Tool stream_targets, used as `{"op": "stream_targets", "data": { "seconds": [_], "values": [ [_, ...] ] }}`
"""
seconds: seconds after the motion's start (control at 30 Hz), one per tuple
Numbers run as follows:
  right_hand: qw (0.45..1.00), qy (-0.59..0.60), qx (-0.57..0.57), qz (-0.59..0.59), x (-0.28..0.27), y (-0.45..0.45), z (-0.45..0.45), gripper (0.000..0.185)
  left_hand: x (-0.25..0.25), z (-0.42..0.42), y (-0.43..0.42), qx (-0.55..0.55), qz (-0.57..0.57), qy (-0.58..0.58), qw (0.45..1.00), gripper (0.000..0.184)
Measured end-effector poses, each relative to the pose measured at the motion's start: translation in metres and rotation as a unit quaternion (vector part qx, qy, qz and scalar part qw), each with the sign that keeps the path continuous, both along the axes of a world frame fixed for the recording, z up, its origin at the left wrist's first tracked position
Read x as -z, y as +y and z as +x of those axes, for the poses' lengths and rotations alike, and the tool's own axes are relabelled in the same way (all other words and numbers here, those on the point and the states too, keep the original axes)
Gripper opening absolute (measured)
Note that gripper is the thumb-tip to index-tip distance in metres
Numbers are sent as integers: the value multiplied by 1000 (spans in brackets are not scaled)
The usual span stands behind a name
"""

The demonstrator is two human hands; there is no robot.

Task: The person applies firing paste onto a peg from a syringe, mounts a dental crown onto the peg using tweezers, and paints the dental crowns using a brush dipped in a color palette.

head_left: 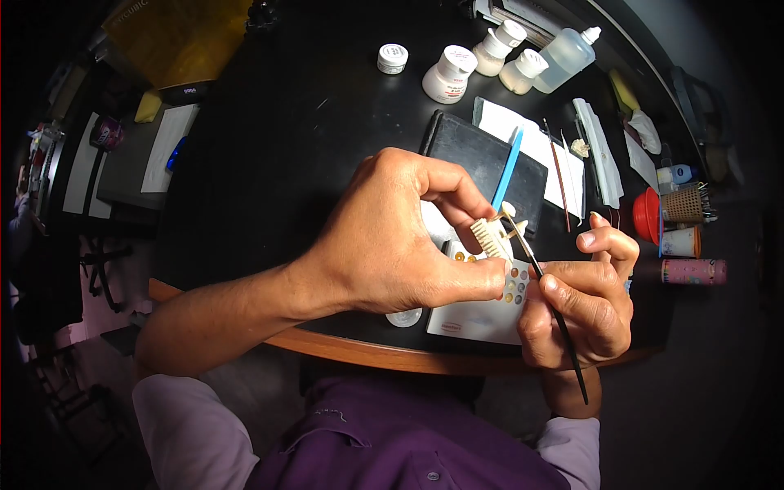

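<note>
My left hand [392, 233] pinches a small cream-coloured piece with a ridged side, which looks like part of a dental model [488, 238], between thumb and fingers. In my right hand [584, 310] is a thin brush [565, 333] with a black handle, gripped like a pen. The brush's upper end reaches the tooth-like top of the piece; whether it touches cannot be made out. Under both hands lies a white palette [457, 320] with several round coloured wells. A blue pointed tool [508, 167] rests on a black flat case [482, 155] just beyond.
Several white-capped jars [449, 75] and a clear squeeze bottle [565, 59] stand at the back. White paper [506, 122] with thin brushes lies right of the case. A red bowl [648, 215] and a pen holder [684, 204] are at the right. The wooden table edge [327, 345] runs in front.
</note>
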State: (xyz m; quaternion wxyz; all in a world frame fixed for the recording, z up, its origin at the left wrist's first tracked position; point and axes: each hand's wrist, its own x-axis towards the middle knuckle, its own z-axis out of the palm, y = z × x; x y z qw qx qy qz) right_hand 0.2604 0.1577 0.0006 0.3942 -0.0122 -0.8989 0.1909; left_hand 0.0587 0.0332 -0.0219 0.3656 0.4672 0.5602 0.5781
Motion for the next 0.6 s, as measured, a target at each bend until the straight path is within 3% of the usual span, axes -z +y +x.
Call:
{"op": "stream_targets", "data": {
  "seconds": [0.6],
  "values": [
    [999, -33, 4, 3, -2, 0, 8, 32, 2, -1, 0, 1, 14, 15, 1000, 38]
  ]
}}
